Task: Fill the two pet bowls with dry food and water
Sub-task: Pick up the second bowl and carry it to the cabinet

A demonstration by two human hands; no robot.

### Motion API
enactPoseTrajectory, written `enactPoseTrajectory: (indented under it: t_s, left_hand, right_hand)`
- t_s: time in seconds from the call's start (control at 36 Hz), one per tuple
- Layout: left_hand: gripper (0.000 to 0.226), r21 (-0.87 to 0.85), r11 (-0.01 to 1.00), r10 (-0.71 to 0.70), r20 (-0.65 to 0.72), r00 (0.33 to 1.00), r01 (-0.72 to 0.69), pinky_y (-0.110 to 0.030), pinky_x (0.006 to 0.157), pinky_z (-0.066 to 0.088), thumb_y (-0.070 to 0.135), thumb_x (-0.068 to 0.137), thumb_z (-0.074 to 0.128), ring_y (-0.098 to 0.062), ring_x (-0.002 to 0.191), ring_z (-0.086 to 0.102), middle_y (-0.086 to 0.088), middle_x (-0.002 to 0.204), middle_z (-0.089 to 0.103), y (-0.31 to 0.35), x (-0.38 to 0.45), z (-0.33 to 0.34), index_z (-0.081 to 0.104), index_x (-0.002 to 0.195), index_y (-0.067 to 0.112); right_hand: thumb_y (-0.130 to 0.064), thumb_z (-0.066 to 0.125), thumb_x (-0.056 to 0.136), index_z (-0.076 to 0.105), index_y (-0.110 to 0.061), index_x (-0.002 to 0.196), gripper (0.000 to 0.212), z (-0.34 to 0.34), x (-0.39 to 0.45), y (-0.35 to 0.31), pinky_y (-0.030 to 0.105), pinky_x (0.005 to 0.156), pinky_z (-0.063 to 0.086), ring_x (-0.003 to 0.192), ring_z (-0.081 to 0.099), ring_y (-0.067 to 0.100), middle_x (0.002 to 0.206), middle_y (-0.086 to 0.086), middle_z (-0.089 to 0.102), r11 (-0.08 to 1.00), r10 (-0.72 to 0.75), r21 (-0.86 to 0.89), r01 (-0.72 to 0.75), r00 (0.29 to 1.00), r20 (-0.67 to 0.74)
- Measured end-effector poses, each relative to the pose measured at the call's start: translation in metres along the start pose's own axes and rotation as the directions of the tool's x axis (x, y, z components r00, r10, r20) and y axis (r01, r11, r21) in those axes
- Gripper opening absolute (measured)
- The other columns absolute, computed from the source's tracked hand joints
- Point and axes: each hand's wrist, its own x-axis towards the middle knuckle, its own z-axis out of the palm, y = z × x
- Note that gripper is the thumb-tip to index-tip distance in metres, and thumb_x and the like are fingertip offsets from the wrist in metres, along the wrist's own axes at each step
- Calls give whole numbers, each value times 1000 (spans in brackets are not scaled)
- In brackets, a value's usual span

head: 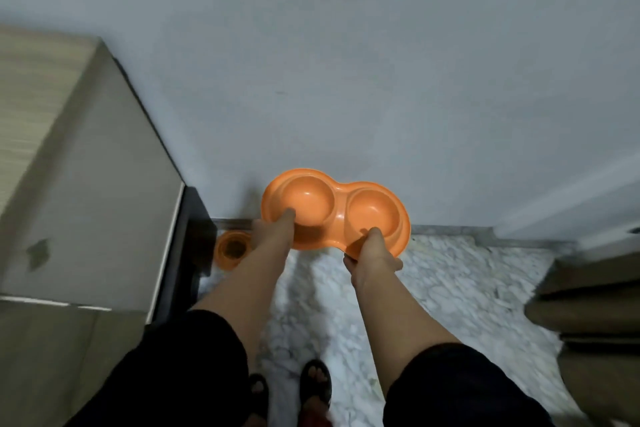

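Fingers of both hands are curled over the near rim of the double bowl (334, 210), held above the floor (450, 274) by the wall: left hand (273, 227), right hand (372, 253). Both wells are empty. Judged light, stiff, smooth plastic; a two-handed rim grip is advised once filled.

Both my arms reach straight out from the bottom of the frame toward its centre, bare below dark sleeves. My left hand (277, 227) grips the near left rim of the double bowl (334, 206), thumb inside. My right hand (374, 253) pinches the near right rim, thumb on top, fingers curled underneath.
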Motion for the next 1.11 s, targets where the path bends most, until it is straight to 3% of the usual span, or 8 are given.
enactPoseTrajectory:
  t_s: [0.14, 0.22, 0.39, 0.56, 0.69, 0.81, 1.03, 1.11]
  left_hand:
    - [72, -46, 998, 39, -22, 999, -40, -46, 100, 47, 42, 82, 62, -37, 117, 56, -19, 132, 54, 25, -64, -47, 40, 139, 5]
    - [67, -53, 997, 62, -12, 998, -63, -42, 88, 50, 44, 78, 61, -38, 108, 59, -19, 121, 59, 36, -100, -74, 47, 131, 5]
    - [97, -6, 982, 191, -12, 982, -191, -47, 94, 51, 62, 45, 53, -37, 106, 61, -18, 116, 64, 21, -134, -113, 56, 124, 7]
    - [81, -13, 975, 221, -24, 975, -221, -40, 87, 53, 57, 53, 54, -34, 98, 63, -15, 108, 67, -5, -187, -147, 60, 118, 9]
    - [59, -41, 974, 222, -52, 974, -224, -50, 89, 51, 43, 75, 63, -39, 104, 62, -22, 113, 63, -39, -237, -168, 57, 119, 6]
    - [53, -98, 973, 203, -81, 976, -210, -44, 74, 55, 38, 77, 65, -40, 102, 63, -23, 113, 64, -65, -264, -188, 57, 118, 5]
    - [69, -200, 951, 202, -171, 964, -234, -45, 92, 53, 48, 55, 67, -35, 100, 64, -18, 109, 68, -97, -284, -262, 64, 109, 5]
    - [54, -188, 947, 219, -213, 952, -260, -44, 91, 53, 40, 73, 65, -35, 101, 61, -17, 108, 66, -99, -292, -297, 62, 115, 7]
  right_hand:
    - [-26, 63, 76, 31, -20, 133, 65, -29, -77, -13, 38, 70, 50, 69, 53, 27, 75, 4, 42, 999, -47, -10, 47, 998, 29]
    - [-25, 64, 76, 32, -20, 135, 67, -45, -115, -16, 37, 66, 49, 76, 54, 29, 79, 5, 43, 997, -81, 22, 80, 994, 66]
    - [-24, 64, 75, 33, -17, 140, 73, -82, -172, -8, 38, 63, 49, 70, 50, 25, 102, 11, 49, 990, -136, 60, 129, 984, 118]
    - [-21, 65, 77, 35, -17, 138, 68, -124, -208, 16, 38, 65, 50, 85, 53, 30, 109, 13, 51, 978, -201, 83, 191, 971, 131]
    - [-21, 65, 78, 38, -14, 136, 64, -166, -235, 51, 38, 68, 51, 83, 51, 28, 103, 11, 50, 980, -196, 74, 187, 970, 144]
    - [-25, 65, 78, 41, -12, 134, 62, -188, -255, 77, 42, 73, 52, 84, 51, 30, 102, 12, 51, 980, -198, 52, 192, 968, 157]
    - [-29, 69, 76, 46, -7, 129, 62, -186, -310, 115, 49, 83, 55, 86, 54, 32, 100, 14, 52, 968, -244, 8, 249, 940, 239]
    - [-32, 70, 75, 45, -5, 128, 64, -174, -332, 128, 54, 87, 53, 90, 54, 35, 103, 15, 52, 962, -257, -22, 273, 926, 278]
